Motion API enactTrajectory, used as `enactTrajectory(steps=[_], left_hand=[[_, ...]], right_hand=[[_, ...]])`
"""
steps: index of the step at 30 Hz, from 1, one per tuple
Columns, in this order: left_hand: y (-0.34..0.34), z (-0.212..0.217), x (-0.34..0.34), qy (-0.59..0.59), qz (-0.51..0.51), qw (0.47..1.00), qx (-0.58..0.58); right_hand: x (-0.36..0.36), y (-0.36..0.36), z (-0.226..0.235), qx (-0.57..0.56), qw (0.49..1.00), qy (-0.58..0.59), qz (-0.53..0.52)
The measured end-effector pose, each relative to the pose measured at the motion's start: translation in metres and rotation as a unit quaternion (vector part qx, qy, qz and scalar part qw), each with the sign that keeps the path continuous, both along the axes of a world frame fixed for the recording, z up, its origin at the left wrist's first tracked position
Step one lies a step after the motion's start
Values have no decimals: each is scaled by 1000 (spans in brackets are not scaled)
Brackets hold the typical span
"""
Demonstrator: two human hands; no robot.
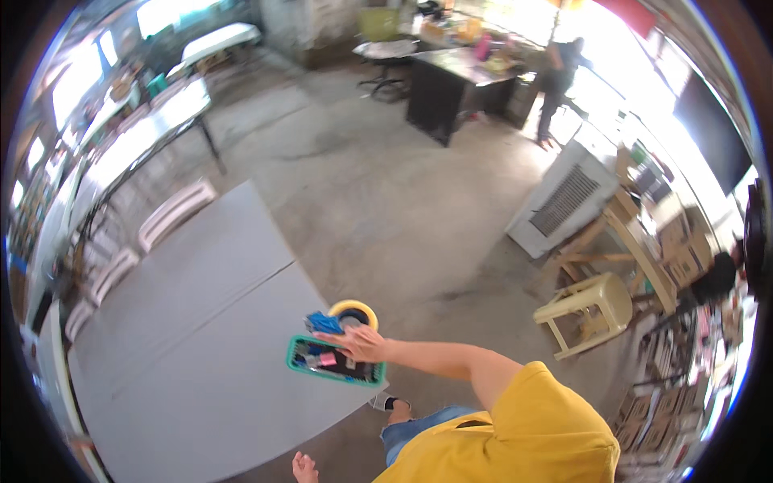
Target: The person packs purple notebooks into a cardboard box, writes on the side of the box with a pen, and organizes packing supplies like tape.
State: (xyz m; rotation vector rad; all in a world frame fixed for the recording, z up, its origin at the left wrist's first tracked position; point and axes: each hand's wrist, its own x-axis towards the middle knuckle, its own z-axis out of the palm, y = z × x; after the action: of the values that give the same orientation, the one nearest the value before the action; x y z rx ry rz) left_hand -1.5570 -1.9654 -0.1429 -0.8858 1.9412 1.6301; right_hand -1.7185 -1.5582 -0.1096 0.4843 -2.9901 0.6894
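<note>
A green plastic basket (294,364) stands at the near right corner of the grey table (201,354). Small items lie in it, among them a pink piece (328,359) and dark and clear things too small to name. My right hand (364,344) is over the basket's far edge, fingers stretched leftward with no held thing showing. Just beyond those fingers is a crumpled-looking blue item (324,323). A yellow-rimmed round thing (354,307), perhaps a tape roll, sits behind my hand, partly covered by it. Low in the picture, my left hand (304,468) is loosely curled beside the table's near edge, seemingly holding nothing.
White plastic chairs (179,212) line the table's left side. To my right are a cream stool (592,314), a large white vented unit (564,197) and stacked boxes (684,245). A dark desk (439,101) and a standing person (555,88) are farther off.
</note>
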Motion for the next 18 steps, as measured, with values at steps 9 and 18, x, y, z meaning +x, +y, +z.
enactTrajectory(steps=[9, 18], left_hand=[[168, -3, -25, 199, -498, 798, -274], [580, 54, 202, 340, -701, 623, -65]], right_hand=[[406, 189, 63, -2, 889, -90, -449], [810, 227, 55, -59, 598, -48, -798]])
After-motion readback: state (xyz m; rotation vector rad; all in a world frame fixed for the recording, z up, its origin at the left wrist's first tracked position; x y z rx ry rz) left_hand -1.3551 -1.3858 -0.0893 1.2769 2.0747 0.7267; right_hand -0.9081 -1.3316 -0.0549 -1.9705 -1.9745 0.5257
